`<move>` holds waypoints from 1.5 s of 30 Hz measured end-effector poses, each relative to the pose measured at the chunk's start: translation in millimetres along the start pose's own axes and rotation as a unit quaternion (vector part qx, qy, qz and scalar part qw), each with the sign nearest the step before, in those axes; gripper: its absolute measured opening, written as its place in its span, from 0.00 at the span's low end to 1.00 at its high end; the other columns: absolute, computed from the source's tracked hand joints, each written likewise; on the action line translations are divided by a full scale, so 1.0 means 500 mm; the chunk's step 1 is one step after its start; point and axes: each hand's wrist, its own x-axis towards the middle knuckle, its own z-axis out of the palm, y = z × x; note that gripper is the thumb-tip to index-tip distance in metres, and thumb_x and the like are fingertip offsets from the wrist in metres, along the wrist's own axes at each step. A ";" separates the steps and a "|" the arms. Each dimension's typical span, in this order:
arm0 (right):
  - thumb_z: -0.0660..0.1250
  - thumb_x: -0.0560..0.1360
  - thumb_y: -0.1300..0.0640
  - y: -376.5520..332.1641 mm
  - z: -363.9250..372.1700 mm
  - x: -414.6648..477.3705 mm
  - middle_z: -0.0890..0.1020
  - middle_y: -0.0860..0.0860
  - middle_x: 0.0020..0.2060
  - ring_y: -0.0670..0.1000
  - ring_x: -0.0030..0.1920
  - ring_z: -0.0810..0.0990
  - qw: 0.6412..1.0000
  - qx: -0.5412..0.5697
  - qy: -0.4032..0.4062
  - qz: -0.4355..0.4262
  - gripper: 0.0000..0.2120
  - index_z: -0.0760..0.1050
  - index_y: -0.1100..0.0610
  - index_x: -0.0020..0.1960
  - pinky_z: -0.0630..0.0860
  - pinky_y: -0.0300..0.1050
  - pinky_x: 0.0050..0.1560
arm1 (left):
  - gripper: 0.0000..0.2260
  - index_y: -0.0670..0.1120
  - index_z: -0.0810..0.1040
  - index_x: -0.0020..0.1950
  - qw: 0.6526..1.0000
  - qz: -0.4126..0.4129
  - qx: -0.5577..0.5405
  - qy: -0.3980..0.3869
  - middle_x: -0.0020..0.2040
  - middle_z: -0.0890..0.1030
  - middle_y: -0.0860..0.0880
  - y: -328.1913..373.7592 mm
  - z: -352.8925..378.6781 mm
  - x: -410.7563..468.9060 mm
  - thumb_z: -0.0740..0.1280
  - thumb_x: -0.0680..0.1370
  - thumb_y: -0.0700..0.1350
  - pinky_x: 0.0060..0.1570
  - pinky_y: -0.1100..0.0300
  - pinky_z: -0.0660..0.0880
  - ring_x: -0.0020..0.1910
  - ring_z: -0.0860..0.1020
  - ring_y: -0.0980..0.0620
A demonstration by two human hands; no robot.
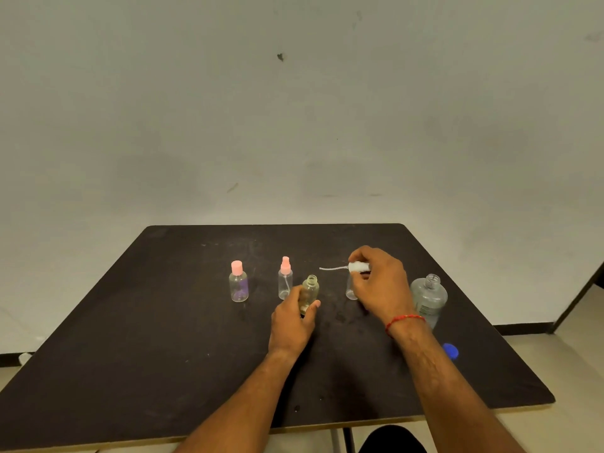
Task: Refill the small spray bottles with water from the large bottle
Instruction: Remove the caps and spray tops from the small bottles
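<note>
My left hand (292, 317) grips a small yellowish bottle (309, 293) that stands uncapped on the black table (163, 348). My right hand (380, 282) pinches a white spray head (358, 267), its thin dip tube pointing left above the table. Behind that hand stands a small clear bottle (350, 291), partly hidden. At the right the large clear bottle (428, 297) stands open, and its blue cap (451, 350) lies on the table nearer to me. Further left are a clear spray bottle with a pink sprayer (285, 278) and a pink-capped bottle (238, 282).
The table's right edge runs close past the blue cap and the large bottle. A pale wall (294, 125) rises behind the table. A dark frame (578, 295) stands on the floor at the far right.
</note>
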 end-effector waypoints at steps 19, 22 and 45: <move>0.74 0.70 0.61 0.067 0.165 -0.111 0.75 0.42 0.40 0.43 0.42 0.77 0.987 0.044 0.047 0.149 0.08 0.79 0.50 0.44 0.69 0.27 0.43 | 0.16 0.48 0.81 0.61 0.999 0.014 -0.011 0.034 0.53 0.78 0.54 0.008 0.011 0.019 0.78 0.74 0.45 0.56 0.55 0.79 0.51 0.79 0.54; 0.74 0.70 0.60 0.070 0.181 -0.106 0.76 0.42 0.41 0.42 0.41 0.76 0.985 0.046 0.032 0.163 0.09 0.76 0.49 0.43 0.68 0.29 0.41 | 0.14 0.47 0.81 0.59 0.999 0.000 0.007 0.037 0.51 0.79 0.53 0.014 0.017 0.033 0.77 0.75 0.45 0.55 0.54 0.79 0.49 0.80 0.54; 0.75 0.70 0.57 0.105 0.235 -0.076 0.77 0.48 0.45 0.47 0.45 0.76 0.991 -0.024 -0.016 0.134 0.09 0.77 0.52 0.47 0.76 0.40 0.45 | 0.13 0.47 0.83 0.59 0.999 -0.029 0.020 0.040 0.50 0.84 0.51 0.017 0.060 0.085 0.77 0.75 0.46 0.54 0.58 0.78 0.49 0.82 0.52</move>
